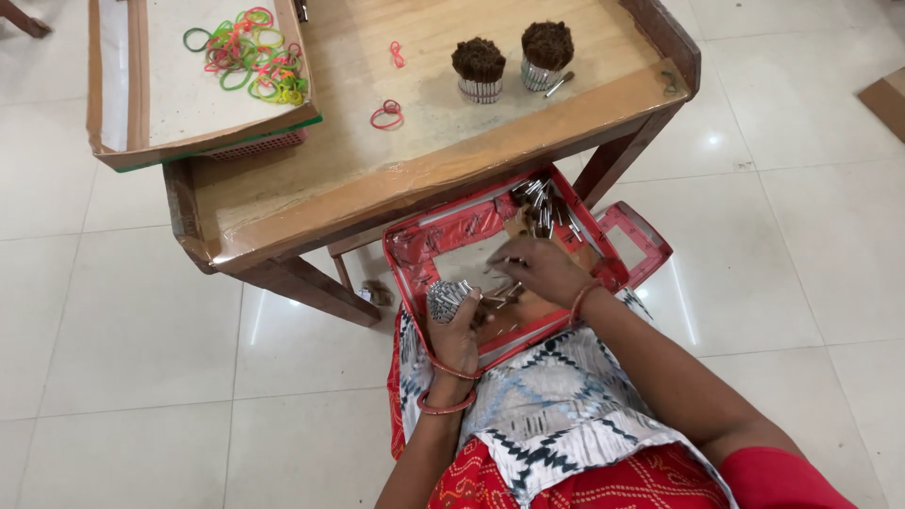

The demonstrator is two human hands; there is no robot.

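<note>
My left hand point(455, 330) grips a bunch of small silver sticks point(447, 297), held upright over a red-rimmed tray point(421, 247) that rests on my lap. My right hand point(539, 269) lies palm down in the tray, its fingertips on loose silver sticks point(500, 294). A pile of the same sticks point(542, 203) fills the tray's far corner. On the wooden table point(424, 155) ahead stand two bound bundles with brown tips point(479, 71) point(547, 55).
A cardboard tray point(113, 85) on the table's left holds several coloured rubber bands point(253, 55). Two red bands point(386, 115) lie loose on the tabletop. A red lid point(633, 243) sits beside my lap tray. White tiled floor surrounds the table; a cardboard box point(886, 99) is at far right.
</note>
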